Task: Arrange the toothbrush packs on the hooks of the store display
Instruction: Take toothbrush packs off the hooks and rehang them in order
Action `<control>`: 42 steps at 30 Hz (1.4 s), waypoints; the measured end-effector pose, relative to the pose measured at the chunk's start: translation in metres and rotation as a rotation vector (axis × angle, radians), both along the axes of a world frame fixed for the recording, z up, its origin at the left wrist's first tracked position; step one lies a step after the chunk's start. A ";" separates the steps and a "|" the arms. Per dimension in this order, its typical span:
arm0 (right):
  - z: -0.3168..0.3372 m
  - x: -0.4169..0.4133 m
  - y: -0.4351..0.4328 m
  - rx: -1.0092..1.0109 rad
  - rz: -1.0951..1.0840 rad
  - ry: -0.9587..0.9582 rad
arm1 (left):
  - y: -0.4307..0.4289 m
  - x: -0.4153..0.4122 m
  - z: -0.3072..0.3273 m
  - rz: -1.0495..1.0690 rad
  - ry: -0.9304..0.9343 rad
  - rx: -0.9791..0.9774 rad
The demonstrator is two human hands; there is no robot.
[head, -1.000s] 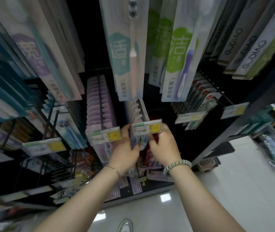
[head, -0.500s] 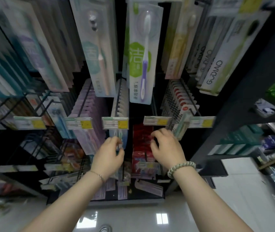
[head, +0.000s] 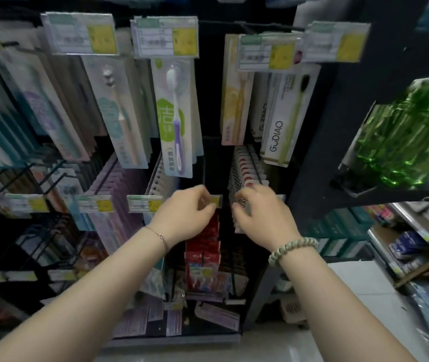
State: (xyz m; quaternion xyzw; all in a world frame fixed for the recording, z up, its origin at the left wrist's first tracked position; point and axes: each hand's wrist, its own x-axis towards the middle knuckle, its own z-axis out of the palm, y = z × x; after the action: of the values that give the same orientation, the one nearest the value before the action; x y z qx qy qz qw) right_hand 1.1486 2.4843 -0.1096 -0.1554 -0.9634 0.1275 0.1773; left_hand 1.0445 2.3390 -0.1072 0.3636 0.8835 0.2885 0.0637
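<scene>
Red packs: a column of flat red card packs (head: 203, 246) hangs on the centre hook of the middle row, just below my left hand; they look seated, though blur hides the hook itself.
White-and-red packs: a dense file of white card packs with red dots (head: 247, 168) fills the hook at my right hand, front pack against my fingers.
Left hand: my left hand (head: 184, 215) is curled, fingertips pinched at the small yellow-and-white price tag (head: 214, 199); whether I grip the tag or a pack behind it I cannot tell.
Right hand: my right hand (head: 261, 212) is half closed on the front of the white-and-red file; a firm hold cannot be confirmed.
Upper row: tall toothbrush packs, among them a purple-handled brush on a green-printed card (head: 175, 121) and a white GUDIAO-lettered carton (head: 284, 121), hang straight under their labels.
Done, by my judgement: upper and middle hooks appear filled and aligned.
Left: loose pale lilac packs (head: 156, 317) lie on the dark bottom shelf (head: 171, 340), off any hook; the centre hooks want squaring.
</scene>
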 end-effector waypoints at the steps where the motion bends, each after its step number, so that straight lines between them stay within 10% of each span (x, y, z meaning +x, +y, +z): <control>1: 0.006 0.002 0.006 -0.014 -0.026 0.027 | 0.007 0.001 0.009 -0.006 -0.002 0.036; 23: 0.064 -0.045 0.081 -0.441 -0.090 0.636 | 0.168 -0.012 0.099 -0.231 -0.214 0.752; 42: 0.077 -0.072 0.099 -0.610 0.074 0.768 | 0.206 -0.032 0.117 -0.081 -0.490 0.689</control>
State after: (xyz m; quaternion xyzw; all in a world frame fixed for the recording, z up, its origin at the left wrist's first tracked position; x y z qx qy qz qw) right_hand 1.0769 2.5830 -0.0331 -0.1078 -0.7521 0.4582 0.4612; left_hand 1.0129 2.5449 0.0094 0.3188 0.6792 0.6420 0.1577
